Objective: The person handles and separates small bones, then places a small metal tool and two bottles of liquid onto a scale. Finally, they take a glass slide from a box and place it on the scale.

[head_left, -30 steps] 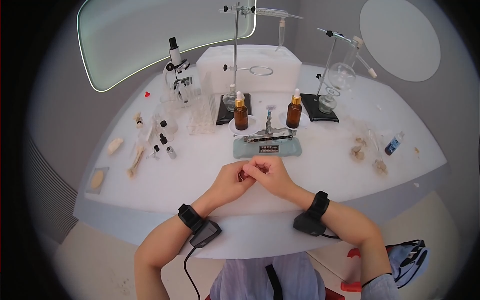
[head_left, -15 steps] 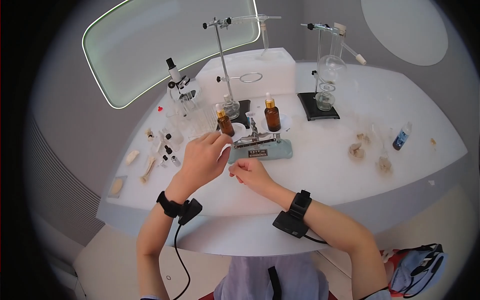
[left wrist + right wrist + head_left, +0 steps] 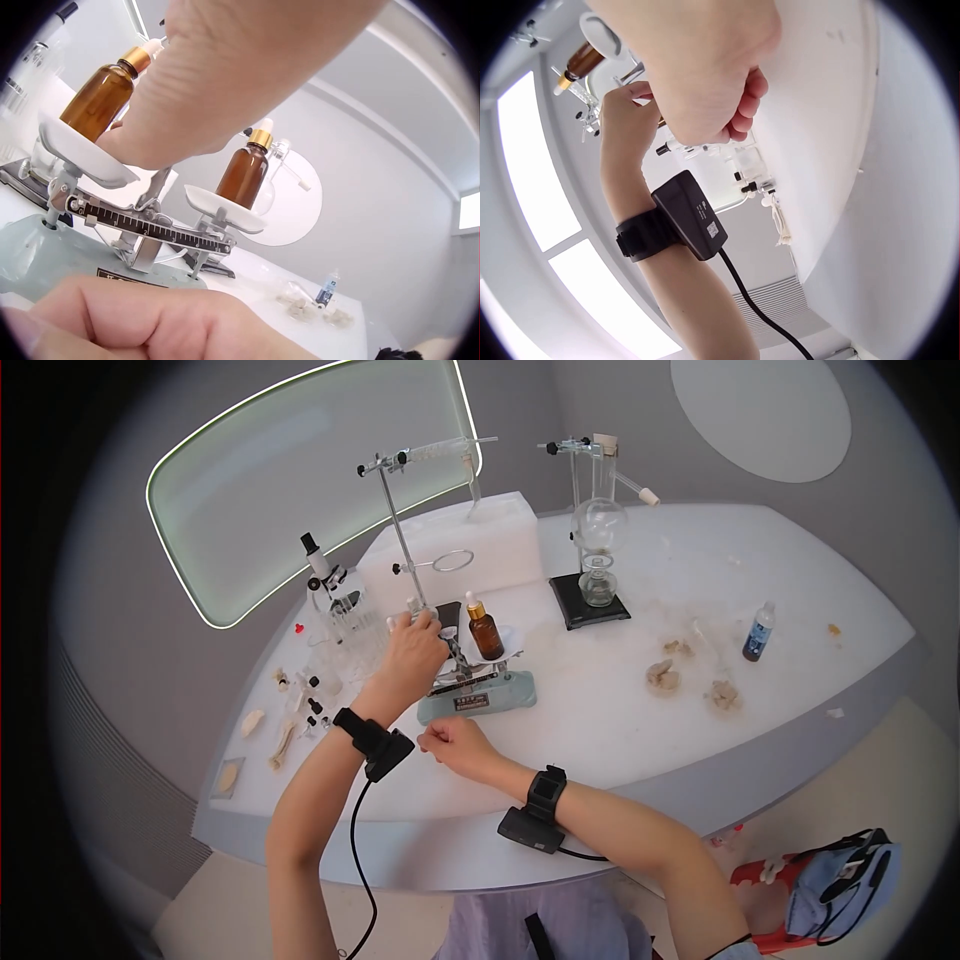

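Observation:
My left hand (image 3: 408, 660) reaches over the left side of a teal balance scale (image 3: 500, 695). Beside it, in the left wrist view, a brown dropper bottle (image 3: 99, 101) stands on the left pan (image 3: 75, 154). The hand comes right up to this bottle; its fingertips are mostly hidden, and I cannot tell whether they grip anything. A second brown dropper bottle (image 3: 487, 637) with a gold collar stands on the right pan (image 3: 225, 210). In front of the scale, close to the table edge, my right hand (image 3: 462, 747) is curled, with no object showing in it.
Two lab stands with glassware rise behind, over black bases (image 3: 590, 602). A microscope (image 3: 325, 575) and several small bottles stand to the left. A blue-labelled bottle (image 3: 759, 635) and pale brown clumps (image 3: 662, 676) are on the right. A white block (image 3: 460, 540) sits at the back.
My hands, together in front of the scale a second ago, have parted. The left, with something white showing at it midway, has moved forward to the left pan. The head view has shifted.

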Available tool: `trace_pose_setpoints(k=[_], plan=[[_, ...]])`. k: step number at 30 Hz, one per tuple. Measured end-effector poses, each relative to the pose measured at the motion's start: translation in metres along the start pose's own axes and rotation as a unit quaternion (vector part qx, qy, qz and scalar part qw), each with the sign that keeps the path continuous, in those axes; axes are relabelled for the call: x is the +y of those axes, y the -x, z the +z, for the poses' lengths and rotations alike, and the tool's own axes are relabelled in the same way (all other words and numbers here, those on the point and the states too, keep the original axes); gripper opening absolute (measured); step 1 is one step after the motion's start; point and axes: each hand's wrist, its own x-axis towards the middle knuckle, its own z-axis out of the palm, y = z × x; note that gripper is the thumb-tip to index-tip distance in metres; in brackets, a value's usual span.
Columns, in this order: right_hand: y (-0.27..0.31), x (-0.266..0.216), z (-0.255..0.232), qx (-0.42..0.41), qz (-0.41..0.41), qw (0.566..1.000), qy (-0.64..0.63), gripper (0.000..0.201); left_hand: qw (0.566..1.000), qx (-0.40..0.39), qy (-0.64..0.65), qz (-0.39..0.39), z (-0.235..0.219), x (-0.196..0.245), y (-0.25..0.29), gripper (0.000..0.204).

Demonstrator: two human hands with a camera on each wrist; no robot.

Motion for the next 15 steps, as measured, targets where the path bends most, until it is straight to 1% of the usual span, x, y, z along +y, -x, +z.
trace_pose_setpoints(k=[2, 4, 5, 7, 8, 10, 11, 13, 14, 15], plan=[[0.001, -0.004, -0.001, -0.003, -0.001, 1.000, 0.010, 0.027, 1.000, -0.005, 0.000, -0.001, 0.001, -0.001, 0.002, 0.004], [0.002, -0.005, -0.002, -0.003, -0.001, 1.000, 0.024, 0.027, 1.000, 0.026, 0.016, 0.006, -0.001, -0.003, 0.004, 0.005], [0.002, -0.003, -0.001, 0.000, -0.010, 1.000, 0.024, 0.027, 0.999, 0.026, 0.018, 0.008, -0.002, -0.004, 0.005, 0.005], [0.002, -0.002, -0.002, 0.002, -0.019, 1.000, 0.024, 0.027, 0.998, 0.052, 0.023, 0.020, -0.004, -0.006, 0.006, 0.008], [0.001, -0.003, -0.001, -0.001, -0.017, 0.999, 0.031, 0.027, 0.998, 0.053, 0.024, 0.019, -0.005, -0.007, 0.007, 0.008], [0.001, -0.003, -0.001, -0.007, -0.012, 0.999, 0.037, 0.026, 0.996, 0.086, 0.005, 0.032, -0.006, -0.009, 0.011, 0.008], [0.001, -0.002, 0.000, -0.003, -0.019, 0.999, 0.032, 0.026, 0.996, 0.085, 0.007, 0.030, -0.006, -0.010, 0.011, 0.008], [0.002, -0.002, 0.001, -0.003, -0.023, 0.999, 0.026, 0.026, 0.986, 0.161, 0.042, -0.009, -0.010, -0.011, 0.013, 0.006], [0.002, -0.003, 0.000, -0.003, -0.018, 0.999, 0.033, 0.025, 0.986, 0.158, 0.043, -0.012, -0.014, -0.011, 0.017, 0.006], [0.003, -0.004, -0.001, -0.004, -0.014, 0.999, 0.040, 0.025, 0.975, 0.205, 0.076, -0.042, -0.019, -0.012, 0.021, 0.008]])
